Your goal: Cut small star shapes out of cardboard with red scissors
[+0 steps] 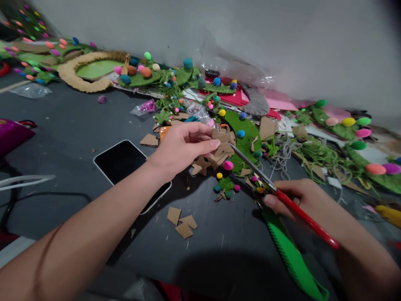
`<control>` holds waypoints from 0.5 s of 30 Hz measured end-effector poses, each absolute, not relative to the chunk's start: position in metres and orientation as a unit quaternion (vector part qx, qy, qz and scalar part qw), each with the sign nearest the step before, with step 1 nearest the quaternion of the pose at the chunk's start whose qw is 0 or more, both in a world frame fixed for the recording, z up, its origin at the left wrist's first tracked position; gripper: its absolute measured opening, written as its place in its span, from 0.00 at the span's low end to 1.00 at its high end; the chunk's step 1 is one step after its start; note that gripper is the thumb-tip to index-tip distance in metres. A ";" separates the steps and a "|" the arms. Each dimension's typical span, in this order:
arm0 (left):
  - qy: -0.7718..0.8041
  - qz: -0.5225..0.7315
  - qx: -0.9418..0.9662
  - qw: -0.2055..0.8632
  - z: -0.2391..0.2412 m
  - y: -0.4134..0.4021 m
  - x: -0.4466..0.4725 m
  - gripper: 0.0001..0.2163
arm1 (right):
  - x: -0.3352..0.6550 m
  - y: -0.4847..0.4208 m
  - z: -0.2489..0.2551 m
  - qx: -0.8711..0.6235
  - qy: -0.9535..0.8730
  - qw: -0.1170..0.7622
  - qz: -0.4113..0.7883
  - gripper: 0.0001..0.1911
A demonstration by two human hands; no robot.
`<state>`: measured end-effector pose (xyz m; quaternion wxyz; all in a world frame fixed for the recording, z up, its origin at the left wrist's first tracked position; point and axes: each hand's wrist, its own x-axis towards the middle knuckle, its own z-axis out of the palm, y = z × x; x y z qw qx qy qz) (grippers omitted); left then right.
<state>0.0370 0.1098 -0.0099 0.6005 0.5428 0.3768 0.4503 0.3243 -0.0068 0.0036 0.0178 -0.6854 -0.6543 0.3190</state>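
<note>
My left hand [180, 150] pinches a small piece of brown cardboard [222, 139] between thumb and fingers, above a heap of cardboard scraps. In my right hand [302, 198] are red-handled scissors [255, 168], seen nearly edge-on. Their metal tip points left and reaches close to the cardboard piece; whether it touches is unclear. Under the scissors sits a green star with colored balls [226, 183]. Behind them lies a green felt crescent [247, 133] with blue balls. A green saw-edged tool [290, 251] lies beneath my right hand.
A dark-screened phone or tablet [120, 161] lies under my left forearm. Loose cardboard bits [184, 230] are in front. Along the wall are a tan ring [70, 77], green wreath pieces [184, 75], grey yarn [283, 152] and plastic bags. A purple object [14, 136] with a cable is left.
</note>
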 end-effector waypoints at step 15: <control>0.389 0.484 0.578 0.530 -0.003 0.115 0.030 0.14 | 0.334 -0.005 0.012 -0.710 -0.670 0.080 0.202 0.35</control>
